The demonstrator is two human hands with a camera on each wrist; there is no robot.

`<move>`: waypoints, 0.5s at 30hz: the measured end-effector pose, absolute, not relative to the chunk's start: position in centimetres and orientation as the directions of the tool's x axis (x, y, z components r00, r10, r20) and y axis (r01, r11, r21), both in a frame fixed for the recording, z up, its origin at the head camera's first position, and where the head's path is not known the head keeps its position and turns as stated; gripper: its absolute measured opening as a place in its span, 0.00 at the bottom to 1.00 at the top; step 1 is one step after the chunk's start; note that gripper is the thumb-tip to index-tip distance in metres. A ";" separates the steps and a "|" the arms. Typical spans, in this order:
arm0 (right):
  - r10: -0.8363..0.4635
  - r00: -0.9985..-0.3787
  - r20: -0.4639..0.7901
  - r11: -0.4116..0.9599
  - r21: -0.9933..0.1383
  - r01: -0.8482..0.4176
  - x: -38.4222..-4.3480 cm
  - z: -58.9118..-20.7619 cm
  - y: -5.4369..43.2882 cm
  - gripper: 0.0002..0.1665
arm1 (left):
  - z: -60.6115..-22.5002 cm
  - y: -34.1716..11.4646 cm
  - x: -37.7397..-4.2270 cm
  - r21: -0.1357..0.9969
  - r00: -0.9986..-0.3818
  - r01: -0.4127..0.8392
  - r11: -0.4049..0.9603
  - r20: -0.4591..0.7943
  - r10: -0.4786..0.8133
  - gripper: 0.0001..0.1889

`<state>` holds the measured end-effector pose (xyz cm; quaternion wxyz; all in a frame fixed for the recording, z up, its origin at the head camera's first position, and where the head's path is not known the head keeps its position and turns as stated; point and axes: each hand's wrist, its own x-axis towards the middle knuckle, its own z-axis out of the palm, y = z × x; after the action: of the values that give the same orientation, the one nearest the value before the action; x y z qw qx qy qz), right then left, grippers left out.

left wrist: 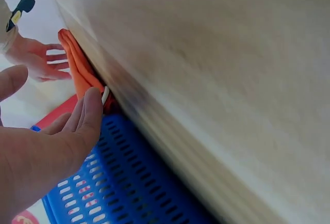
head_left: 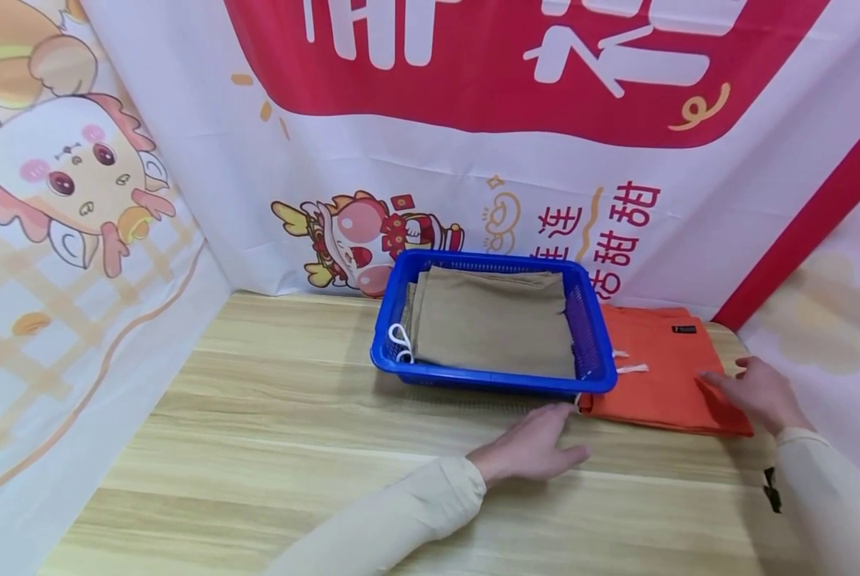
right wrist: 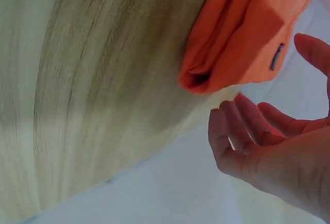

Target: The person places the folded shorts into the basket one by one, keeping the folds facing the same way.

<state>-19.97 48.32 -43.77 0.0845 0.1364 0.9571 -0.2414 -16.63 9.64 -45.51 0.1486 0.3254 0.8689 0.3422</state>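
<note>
A folded orange garment (head_left: 667,372) with white drawstring ends and a small black label lies on the table, right of a blue plastic basket (head_left: 498,379). Folded khaki garments (head_left: 494,320) are stacked inside the basket, a white cord loop showing at their left. My left hand (head_left: 534,446), fingers extended, is at the garment's near left corner beside the basket; whether the fingertips touch it I cannot tell. At the garment's right edge is my right hand (head_left: 757,392), its fingers loosely bent and gripping nothing. In the right wrist view, a small gap separates those fingers from the orange folds (right wrist: 227,48).
The wood-grain table (head_left: 271,448) extends left and in front of the basket. Printed cloth (head_left: 415,152) hangs behind and on both sides, close to the basket and garment. A small black piece (head_left: 772,490) lies by the right sleeve.
</note>
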 end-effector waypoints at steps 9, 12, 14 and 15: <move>0.316 -0.844 -0.434 0.686 -0.510 0.519 -22.0 -44.4 48.6 0.71 | -45.7 10.7 -16.7 0.846 -0.809 0.212 0.490 -0.129 0.574 0.31; 0.329 -0.832 -0.446 0.651 -0.531 0.542 -22.3 -44.7 48.8 0.70 | -45.6 11.0 -16.7 0.874 -0.824 0.122 0.471 -0.176 0.539 0.31; 0.336 -0.828 -0.448 0.629 -0.549 0.551 -22.5 -45.0 48.9 0.68 | -45.5 11.2 -16.7 0.884 -0.829 0.083 0.461 -0.196 0.524 0.31; 0.343 -0.823 -0.453 0.614 -0.556 0.561 -22.5 -45.2 49.0 0.68 | -45.5 11.3 -16.7 0.886 -0.831 0.067 0.458 -0.204 0.517 0.31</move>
<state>-22.53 49.03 -45.17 0.1526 0.2552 0.8852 -0.3578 -16.68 11.25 -45.54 0.2297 0.1775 0.8224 0.4892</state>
